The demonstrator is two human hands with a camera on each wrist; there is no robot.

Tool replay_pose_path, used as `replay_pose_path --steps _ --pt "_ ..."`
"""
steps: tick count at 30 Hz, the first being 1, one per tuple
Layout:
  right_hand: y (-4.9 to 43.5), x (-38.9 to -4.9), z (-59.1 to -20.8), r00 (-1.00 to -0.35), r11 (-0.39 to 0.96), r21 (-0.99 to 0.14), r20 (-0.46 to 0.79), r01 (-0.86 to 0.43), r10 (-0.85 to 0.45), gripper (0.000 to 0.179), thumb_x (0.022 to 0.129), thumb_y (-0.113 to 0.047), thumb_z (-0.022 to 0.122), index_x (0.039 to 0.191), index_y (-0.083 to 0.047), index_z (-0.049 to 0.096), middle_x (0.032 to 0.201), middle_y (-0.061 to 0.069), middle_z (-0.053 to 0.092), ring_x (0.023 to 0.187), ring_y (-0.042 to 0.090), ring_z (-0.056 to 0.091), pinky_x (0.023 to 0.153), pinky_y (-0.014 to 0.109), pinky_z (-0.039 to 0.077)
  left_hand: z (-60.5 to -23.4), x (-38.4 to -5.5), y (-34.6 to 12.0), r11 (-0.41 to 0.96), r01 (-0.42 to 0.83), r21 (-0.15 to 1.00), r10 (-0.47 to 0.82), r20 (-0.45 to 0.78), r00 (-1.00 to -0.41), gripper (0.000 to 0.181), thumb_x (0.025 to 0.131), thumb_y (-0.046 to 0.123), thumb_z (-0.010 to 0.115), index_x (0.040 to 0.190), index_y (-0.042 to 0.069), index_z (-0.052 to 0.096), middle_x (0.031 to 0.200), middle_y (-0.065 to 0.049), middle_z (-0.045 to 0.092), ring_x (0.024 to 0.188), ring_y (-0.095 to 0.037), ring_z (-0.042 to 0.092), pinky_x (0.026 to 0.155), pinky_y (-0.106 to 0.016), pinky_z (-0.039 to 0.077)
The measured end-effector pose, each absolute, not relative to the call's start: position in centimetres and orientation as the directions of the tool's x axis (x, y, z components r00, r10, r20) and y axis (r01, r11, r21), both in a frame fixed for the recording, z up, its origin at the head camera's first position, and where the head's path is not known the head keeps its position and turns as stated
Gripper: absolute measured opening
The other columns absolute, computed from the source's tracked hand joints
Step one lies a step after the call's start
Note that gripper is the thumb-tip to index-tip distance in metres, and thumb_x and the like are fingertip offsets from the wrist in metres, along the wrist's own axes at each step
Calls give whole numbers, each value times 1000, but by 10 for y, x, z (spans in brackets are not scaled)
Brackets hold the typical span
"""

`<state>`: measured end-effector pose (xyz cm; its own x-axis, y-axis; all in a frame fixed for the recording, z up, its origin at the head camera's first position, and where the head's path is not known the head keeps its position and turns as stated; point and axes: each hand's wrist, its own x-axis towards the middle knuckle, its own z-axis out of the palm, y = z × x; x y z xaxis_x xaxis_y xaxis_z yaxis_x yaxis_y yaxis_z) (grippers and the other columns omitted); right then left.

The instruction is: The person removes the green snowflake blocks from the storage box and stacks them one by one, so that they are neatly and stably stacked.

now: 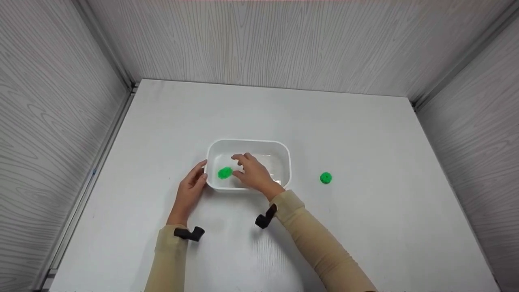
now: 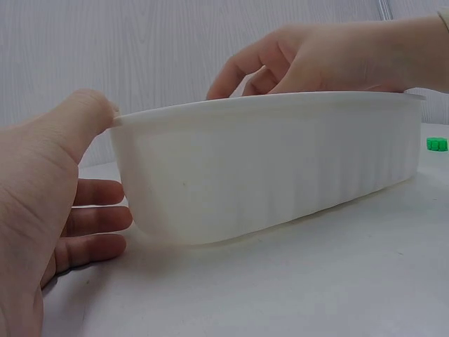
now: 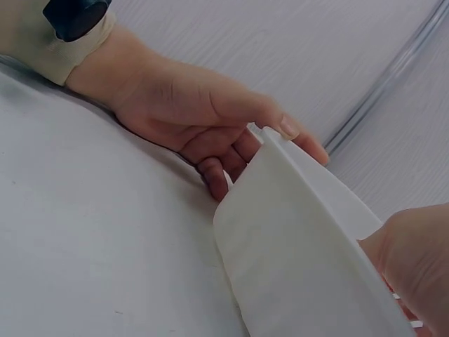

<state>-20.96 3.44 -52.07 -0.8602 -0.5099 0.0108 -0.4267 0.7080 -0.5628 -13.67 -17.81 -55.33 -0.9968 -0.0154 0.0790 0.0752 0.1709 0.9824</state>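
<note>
A white plastic container (image 1: 248,189) with rounded corners stands on the table. My left hand (image 1: 191,190) holds its left end. In the left wrist view, the left thumb lies on the container's rim while the other fingers touch the outer wall. Inside, towards the left, lies a bright green piece (image 1: 225,172) with a bumpy outline. My right hand (image 1: 254,174) reaches over the near wall into the container, thumb and fingers apart, just right of the green piece. Nothing shows between them. The wall hides these fingertips in the left wrist view.
A small round green piece with a scalloped edge (image 1: 326,177) lies on the white table (image 1: 365,227), to the right of the container. Pale wood-grain panels (image 1: 263,44) enclose the table at the back and both sides.
</note>
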Motion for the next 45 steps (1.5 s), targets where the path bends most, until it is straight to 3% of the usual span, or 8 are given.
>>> replay_pose_path --steps 13,26,30,36,45 --pt "16 -221 -530 -866 798 -483 -146 -359 -478 46 86 -27 67 129 -18 54 110 3 53 98 16 55 80 31 46 -555 -139 -178 151 88 985 -1 89 -996 43 96 20 53 139 16 46 124 -17 55 104 -34 54 79 -22 46" --pt "6 -225 -541 -806 816 -351 -222 -459 -549 42 87 -35 64 127 -24 57 112 3 45 98 16 44 82 33 43 -557 -138 -179 133 78 988 4 78 -997 44 96 22 53 139 18 45 128 -17 53 108 -32 53 82 -26 47" --pt "5 -227 -542 -807 813 -371 -221 -449 -547 37 87 -34 64 122 -22 58 110 2 45 97 15 43 83 32 43 -556 -139 -180 144 58 988 -2 59 -998 44 96 23 53 139 19 46 128 -16 53 107 -30 53 84 -30 46" --pt "8 -227 -539 -828 808 -422 -197 -412 -525 35 88 -34 64 119 -20 58 107 1 45 94 15 45 83 32 43 -556 -141 -179 164 70 984 -6 72 -997 44 96 20 52 139 16 45 126 -17 54 107 -31 53 82 -25 46" --pt "12 -226 -531 -849 800 -444 -143 -404 -508 37 89 -35 62 124 -23 56 106 1 50 91 15 51 83 34 45 -584 -150 -185 177 34 984 -39 41 -998 43 94 36 54 136 34 47 126 -6 56 109 -19 53 85 -24 45"
